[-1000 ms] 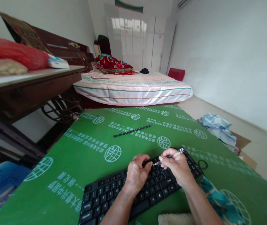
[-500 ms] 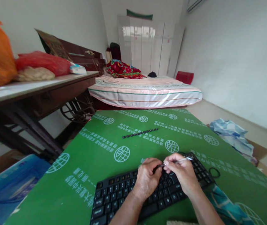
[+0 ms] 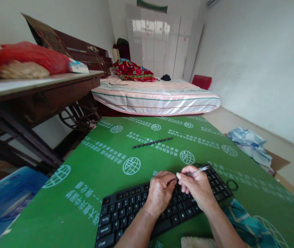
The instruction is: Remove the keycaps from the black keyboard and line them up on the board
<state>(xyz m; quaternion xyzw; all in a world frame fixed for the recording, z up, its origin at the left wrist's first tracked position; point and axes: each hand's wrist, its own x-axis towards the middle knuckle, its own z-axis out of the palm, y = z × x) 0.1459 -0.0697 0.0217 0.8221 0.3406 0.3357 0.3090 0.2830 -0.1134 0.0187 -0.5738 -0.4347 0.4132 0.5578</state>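
Note:
A black computer keyboard (image 3: 121, 210) lies slanted on the green board, under both my hands. My left hand (image 3: 159, 191) is closed in a pinch above its middle; a small dark bit shows at the fingertips, too hidden to name. Close beside it, my right hand (image 3: 197, 186) grips a thin silvery metal tool (image 3: 201, 169) between thumb and fingers. The tool's far end sticks out to the upper right and its other end points at the left fingertips. Farther off on the board rests a slim black twisted rod (image 3: 152, 142).
The green printed board (image 3: 90, 165) fills the foreground. A black cable loop (image 3: 232, 185) and a teal checked cloth (image 3: 242, 217) are right of the keyboard. Beyond stands a bed (image 3: 157, 100); at left, a sewing-machine table (image 3: 59, 81) carries bags. A blue box (image 3: 12, 199) sits lower left.
The whole view has shifted slightly, so everything sits a little higher and farther left. Both hands keep their pinches, and the silvery tool stays in the right hand.

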